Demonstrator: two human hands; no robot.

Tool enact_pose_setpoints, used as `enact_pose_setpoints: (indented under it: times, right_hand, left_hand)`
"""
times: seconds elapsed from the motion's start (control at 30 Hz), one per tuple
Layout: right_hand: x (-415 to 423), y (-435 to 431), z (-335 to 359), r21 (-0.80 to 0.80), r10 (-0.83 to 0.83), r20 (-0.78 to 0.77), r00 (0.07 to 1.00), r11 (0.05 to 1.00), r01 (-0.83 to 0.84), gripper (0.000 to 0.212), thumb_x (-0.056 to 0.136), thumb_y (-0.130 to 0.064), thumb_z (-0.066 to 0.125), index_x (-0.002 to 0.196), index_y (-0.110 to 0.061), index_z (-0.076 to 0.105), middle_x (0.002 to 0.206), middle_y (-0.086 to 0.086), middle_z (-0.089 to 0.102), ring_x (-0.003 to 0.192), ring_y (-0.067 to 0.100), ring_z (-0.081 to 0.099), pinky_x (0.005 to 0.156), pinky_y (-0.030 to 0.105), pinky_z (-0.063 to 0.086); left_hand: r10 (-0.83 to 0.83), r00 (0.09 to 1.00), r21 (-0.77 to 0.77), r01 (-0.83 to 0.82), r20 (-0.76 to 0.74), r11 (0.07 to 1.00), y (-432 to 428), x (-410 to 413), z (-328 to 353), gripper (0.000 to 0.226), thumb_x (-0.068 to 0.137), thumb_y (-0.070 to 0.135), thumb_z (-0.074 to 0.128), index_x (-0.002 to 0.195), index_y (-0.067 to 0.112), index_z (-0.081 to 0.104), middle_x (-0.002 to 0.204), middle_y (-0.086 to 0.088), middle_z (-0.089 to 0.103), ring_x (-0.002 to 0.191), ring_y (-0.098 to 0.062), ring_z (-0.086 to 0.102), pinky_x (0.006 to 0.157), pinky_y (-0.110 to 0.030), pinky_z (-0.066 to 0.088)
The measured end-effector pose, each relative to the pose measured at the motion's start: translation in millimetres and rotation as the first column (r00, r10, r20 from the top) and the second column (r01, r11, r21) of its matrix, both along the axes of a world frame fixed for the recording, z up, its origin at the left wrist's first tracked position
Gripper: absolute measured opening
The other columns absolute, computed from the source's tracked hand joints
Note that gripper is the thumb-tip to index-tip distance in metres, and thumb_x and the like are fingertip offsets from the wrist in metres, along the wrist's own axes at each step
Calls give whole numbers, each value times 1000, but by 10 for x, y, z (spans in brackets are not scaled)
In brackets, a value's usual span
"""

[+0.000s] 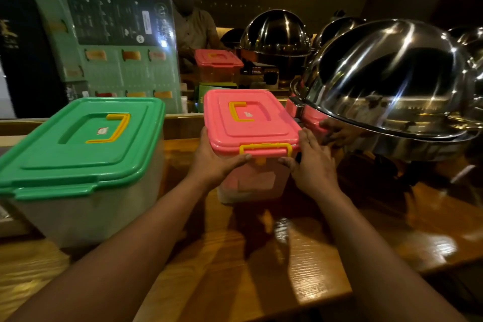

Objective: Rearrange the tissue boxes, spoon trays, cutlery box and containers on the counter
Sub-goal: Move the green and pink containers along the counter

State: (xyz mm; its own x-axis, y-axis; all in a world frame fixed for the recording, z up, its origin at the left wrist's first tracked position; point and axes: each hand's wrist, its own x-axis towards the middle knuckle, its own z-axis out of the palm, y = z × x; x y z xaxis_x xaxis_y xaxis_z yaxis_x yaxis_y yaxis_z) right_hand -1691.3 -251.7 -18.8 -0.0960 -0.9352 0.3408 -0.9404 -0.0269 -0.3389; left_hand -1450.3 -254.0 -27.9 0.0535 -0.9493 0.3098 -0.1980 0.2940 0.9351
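Steel domes and a menu board around us

We see a large polished chafing dish dome (392,81) at right, a second dome (275,31) further back, a green laminated menu board (122,60) standing at left, and another person (192,26) behind it.

In front of you is a glossy brown wooden desk (251,264), its grain catching warm highlights. On its left part stands a large translucent plastic container with a green lid and yellow handle (78,154). Near the middle, well apart from it, stands a smaller translucent container with a pink lid and yellow latch (248,125). To your right, just beside the pink-lidded one, sits a polished steel chafing dish with a domed cover (392,81), reflecting its neighbour.
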Motion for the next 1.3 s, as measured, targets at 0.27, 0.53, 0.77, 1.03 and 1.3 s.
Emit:
enact_pose_setpoints:
  times: [0.27,0.53,0.77,1.03,1.3]
  right_hand:
    - [160,85,48,7,14,50,999,1000,-15,97,82,-35,74,157,-17,16,164,16,13,145,44,21,113,58,28]
    - [1450,458,138,-314,330,74,941,904,-292,44,73,-36,71,113,-18,69,120,13,63,111,32,58,97,45,46]
    - [2443,806,31,-277,250,432,867,951,-136,39,83,-40,73,115,-19,69,109,-1,70,102,14,65,86,31,50]
    - [3045,1157,26,-165,297,369,881,953,-253,89,67,-77,69,139,-29,51,134,-7,49,124,6,47,102,33,48]
    - [3050,1070,23,-149,252,317,914,965,-215,106,59,-83,66,142,-19,50,139,-1,46,127,12,45,107,31,42]
  left_hand:
    - [15,948,-68,7,317,998,509,233,327,92,65,35,91,140,28,40,138,4,51,123,-2,46,95,-14,42]
    - [56,850,-207,64,524,976,1103,1550,866,59,78,35,83,131,20,61,125,8,62,114,-4,60,97,-27,52]
    - [208,798,-182,-125,565,975,1156,3068,826,73,71,54,80,136,30,57,131,11,57,113,-6,52,88,-27,50]
    - [-47,799,89,-8,599,996,928,3514,392,149,32,91,72,157,33,17,167,9,-1,149,-24,22,117,-41,26]
    - [-94,814,70,65,574,995,816,3425,380,156,24,81,81,157,20,26,163,15,-6,147,-22,23,109,-28,22]
